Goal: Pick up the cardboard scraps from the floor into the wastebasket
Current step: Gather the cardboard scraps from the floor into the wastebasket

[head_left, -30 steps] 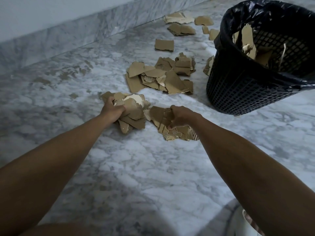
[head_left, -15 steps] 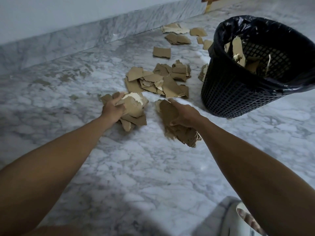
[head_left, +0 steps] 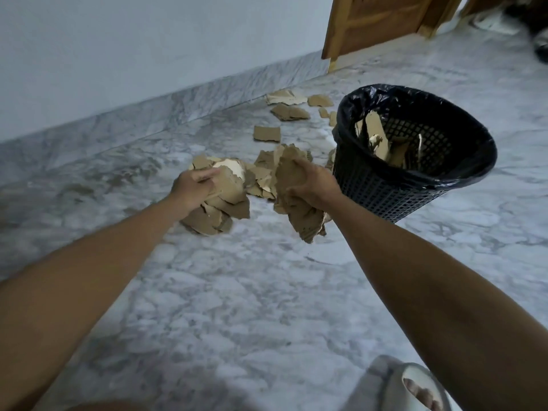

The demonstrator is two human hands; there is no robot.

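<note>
Both hands grip bundles of cardboard scraps — left hand (head_left: 194,185) with fingers clamped on one bunch (head_left: 225,200), right hand (head_left: 314,185) on another (head_left: 296,203) — just beside the wastebasket (head_left: 385,197); more scraps (head_left: 267,133) litter the floor (head_left: 237,292).

The floor (head_left: 267,292) is polished marble, white veined with grey, smooth with a soft sheen; the skirting (head_left: 148,120) along its far edge is the same stone. The cardboard scraps (head_left: 267,133) are matt brown corrugated board with rough, torn edges, some peeled to a pale paper layer. The wastebasket (head_left: 382,188) is dark plastic lattice, lined with a glossy, crinkled black plastic bag (head_left: 462,120). The wall (head_left: 118,40) is matt painted plaster. The door (head_left: 382,19) is varnished brown wood. The slipper (head_left: 394,384) looks like smooth pale rubber.
</note>
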